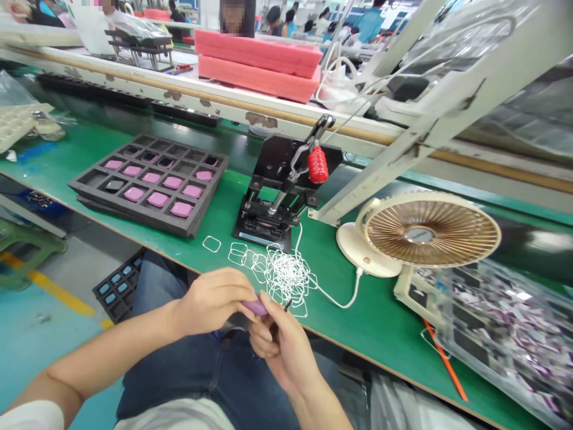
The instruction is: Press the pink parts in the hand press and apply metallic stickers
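Observation:
A small purple piece with rounded corners [254, 307] is pinched at its left end by my left hand [217, 301], above my lap at the table's front edge. My right hand [282, 337] closes on its other end. A thin dark tool [287, 305] pokes up from my right hand; its kind is hidden by the fingers. Just beyond the hands, a tangled heap of thin white rounded frames [289, 275] lies on the green table [371, 322]. One loose white frame [212, 243] lies apart to the left.
A dark foam tray [192, 218] holds several purple and black pieces at left. A black clamp press with a red handle [318, 165] stands behind the heap. To the right are a beige fan [430, 230], an orange stick [447, 364] and a clear tray of scraps [505, 334].

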`<state>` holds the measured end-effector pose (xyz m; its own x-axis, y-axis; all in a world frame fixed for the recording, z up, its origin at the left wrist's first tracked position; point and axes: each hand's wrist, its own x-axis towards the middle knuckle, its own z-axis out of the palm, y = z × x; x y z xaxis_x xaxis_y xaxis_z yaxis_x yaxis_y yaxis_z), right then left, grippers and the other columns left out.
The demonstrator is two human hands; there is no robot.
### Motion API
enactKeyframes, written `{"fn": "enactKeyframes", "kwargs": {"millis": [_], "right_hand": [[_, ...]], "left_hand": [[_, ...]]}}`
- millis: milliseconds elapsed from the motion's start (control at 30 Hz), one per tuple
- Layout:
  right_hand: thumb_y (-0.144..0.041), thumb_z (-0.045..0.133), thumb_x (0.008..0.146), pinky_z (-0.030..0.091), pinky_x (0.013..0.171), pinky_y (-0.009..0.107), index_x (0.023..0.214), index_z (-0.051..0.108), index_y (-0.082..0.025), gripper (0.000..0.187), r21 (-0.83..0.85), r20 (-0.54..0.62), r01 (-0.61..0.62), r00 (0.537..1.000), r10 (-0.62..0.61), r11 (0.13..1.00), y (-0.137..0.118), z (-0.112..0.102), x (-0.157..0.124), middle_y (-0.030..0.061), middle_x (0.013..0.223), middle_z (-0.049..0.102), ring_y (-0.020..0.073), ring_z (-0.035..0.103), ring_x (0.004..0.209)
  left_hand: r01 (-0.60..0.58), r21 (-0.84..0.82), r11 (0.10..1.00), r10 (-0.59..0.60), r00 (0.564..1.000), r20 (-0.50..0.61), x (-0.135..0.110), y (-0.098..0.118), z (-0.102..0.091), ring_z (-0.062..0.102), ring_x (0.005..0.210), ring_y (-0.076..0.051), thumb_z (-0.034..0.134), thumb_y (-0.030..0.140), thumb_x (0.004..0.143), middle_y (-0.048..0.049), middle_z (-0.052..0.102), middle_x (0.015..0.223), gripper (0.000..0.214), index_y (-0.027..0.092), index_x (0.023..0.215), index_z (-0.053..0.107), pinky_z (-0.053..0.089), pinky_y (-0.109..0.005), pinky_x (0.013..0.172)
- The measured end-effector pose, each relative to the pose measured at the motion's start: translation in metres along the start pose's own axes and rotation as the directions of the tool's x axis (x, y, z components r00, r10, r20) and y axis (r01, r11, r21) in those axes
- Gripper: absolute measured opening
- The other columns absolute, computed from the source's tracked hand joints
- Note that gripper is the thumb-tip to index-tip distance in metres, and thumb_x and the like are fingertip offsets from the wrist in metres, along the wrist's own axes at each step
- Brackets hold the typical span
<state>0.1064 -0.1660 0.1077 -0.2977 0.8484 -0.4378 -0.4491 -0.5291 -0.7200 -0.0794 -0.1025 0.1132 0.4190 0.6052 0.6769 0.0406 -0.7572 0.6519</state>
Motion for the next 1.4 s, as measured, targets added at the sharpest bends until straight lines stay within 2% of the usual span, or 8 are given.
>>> {"fn": "enactKeyframes", "kwargs": {"millis": [100,200,433,667,1000,1067,1200,1400], "right_hand": [[-0.066,0.058,0.105,0.034,0.046,0.021,0.083,0.06,-0.019,0.052,-0.398,-0.076,0.296,0.933,-0.353,0.868,0.006,0.002,-0.003,-0.0022,0.065,0.051,0.0102,0.043,0.051],[-0.041,0.055,0.111,0.059,0.082,0.033,0.117,0.073,-0.02,0.028,-0.742,0.141,0.572,0.643,-0.753,0.349,0.008,-0.001,-0.009,0.0099,0.105,0.071,0.0214,0.069,0.096],[-0.033,0.06,0.11,0.058,0.068,0.03,0.121,0.077,-0.023,0.022,-0.91,0.337,0.381,0.444,-0.83,-0.165,-0.09,-0.013,-0.006,0.0044,0.09,0.075,0.0174,0.067,0.07],[-0.043,0.062,0.11,0.061,0.075,0.027,0.149,0.061,-0.028,0.042,-0.672,0.74,0.213,0.174,-0.649,-0.709,-0.205,0.009,0.042,0.0072,0.148,0.067,0.0222,0.076,0.114],[-0.04,0.061,0.109,0.06,0.075,0.032,0.128,0.071,-0.017,0.032,-0.842,0.494,0.156,-0.163,-0.854,-0.517,-0.254,0.048,0.044,0.0103,0.105,0.081,0.0214,0.076,0.079],[-0.041,0.055,0.111,0.06,0.08,0.034,0.112,0.075,-0.018,0.03,-0.87,0.446,0.169,-0.129,-0.885,-0.463,-0.229,0.041,0.04,0.0101,0.1,0.08,0.0216,0.075,0.081],[-0.032,0.049,0.113,0.062,0.084,0.029,0.117,0.074,-0.023,0.027,-0.823,0.55,0.184,0.497,-0.671,-0.538,-0.143,-0.009,0.059,0.0054,0.116,0.08,0.0194,0.078,0.101],[-0.022,0.056,0.105,0.063,0.084,0.035,0.144,0.065,-0.022,0.04,-0.85,0.393,0.06,0.735,-0.553,-0.524,-0.115,-0.043,0.123,0.0122,0.142,0.071,0.0272,0.077,0.108]], "left_hand": [[0.033,0.007,0.999,-0.033,0.998,-0.062,0.004,0.006,0.0,0.078,0.089,-0.023,0.074,0.012,0.095,-0.0064,0.082,0.093,0.019,0.024,0.108,0.081,0.065,-0.038,0.084],[0.126,-0.074,0.989,-0.135,0.982,-0.129,0.001,0.007,0.003,0.076,0.086,-0.021,0.077,0.014,0.093,-0.0049,0.081,0.09,0.014,0.024,0.101,0.083,0.063,-0.034,0.081],[0.577,-0.327,0.748,-0.616,0.788,-0.02,-0.006,-0.012,0.004,0.077,0.099,-0.023,0.076,0.02,0.093,-0.0063,0.073,0.111,0.03,0.026,0.123,0.08,0.063,-0.035,0.088],[0.303,0.22,0.927,-0.324,0.944,0.065,0.055,-0.044,0.017,0.07,0.113,-0.027,0.067,0.024,0.101,-0.0105,0.078,0.114,0.017,0.021,0.108,0.082,0.052,-0.041,0.108],[0.324,0.317,0.892,-0.356,0.933,0.048,0.074,-0.071,0.017,0.076,0.097,-0.025,0.073,0.024,0.095,-0.0069,0.083,0.1,0.01,0.022,0.095,0.083,0.057,-0.034,0.093],[0.352,0.252,0.902,-0.361,0.932,-0.011,0.065,-0.064,0.008,0.075,0.102,-0.025,0.068,0.026,0.1,-0.0076,0.082,0.106,0.015,0.021,0.102,0.082,0.056,-0.035,0.097],[0.401,0.164,0.901,-0.376,0.912,-0.166,0.025,-0.041,-0.022,0.074,0.102,-0.024,0.062,0.032,0.104,-0.0072,0.08,0.107,0.022,0.023,0.108,0.081,0.057,-0.035,0.095],[0.451,0.086,0.888,-0.421,0.875,-0.237,-0.032,-0.01,-0.035,0.076,0.1,-0.024,0.066,0.034,0.103,-0.0059,0.081,0.105,0.019,0.028,0.105,0.084,0.061,-0.035,0.092]]}}
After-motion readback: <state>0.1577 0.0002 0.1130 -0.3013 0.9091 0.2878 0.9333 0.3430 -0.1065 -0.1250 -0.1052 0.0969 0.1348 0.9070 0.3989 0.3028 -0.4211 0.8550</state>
